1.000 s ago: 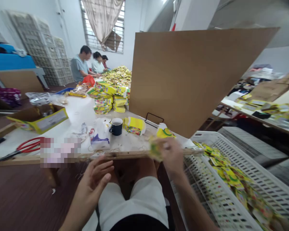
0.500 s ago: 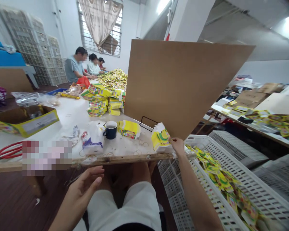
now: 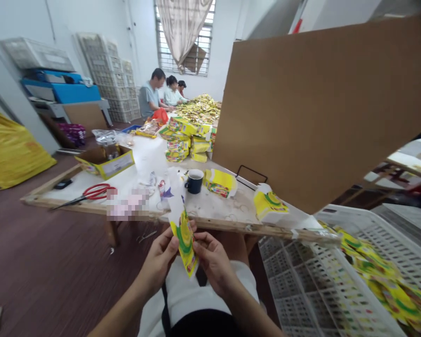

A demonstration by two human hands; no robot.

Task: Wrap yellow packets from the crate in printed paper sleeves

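Observation:
Over my lap, both hands grip a flat yellow and green printed carton [image 3: 185, 241] with white end flaps pointing up. My left hand [image 3: 160, 256] pinches its left edge between thumb and fingers. My right hand [image 3: 213, 260] closes on the opposite edge, some fingertips hidden behind the card. Beyond it, at the right of the table edge, stands a small stack of similar yellow cartons [image 3: 271, 206]. Another yellow bundle [image 3: 219, 182] lies beside a dark mug [image 3: 194, 182].
Red-handled scissors [image 3: 100, 191] lie on the white table [image 3: 147, 154] near an open yellow box [image 3: 117, 164]. A big cardboard sheet [image 3: 312, 107] stands at right. Below it is a white crate [image 3: 301, 281] holding yellow cartons. Several people [image 3: 150, 98] sit at the far end.
My right hand has left the carton stack and come to my lap with a carton. The left hand, open before, now grips it too. The view has turned left.

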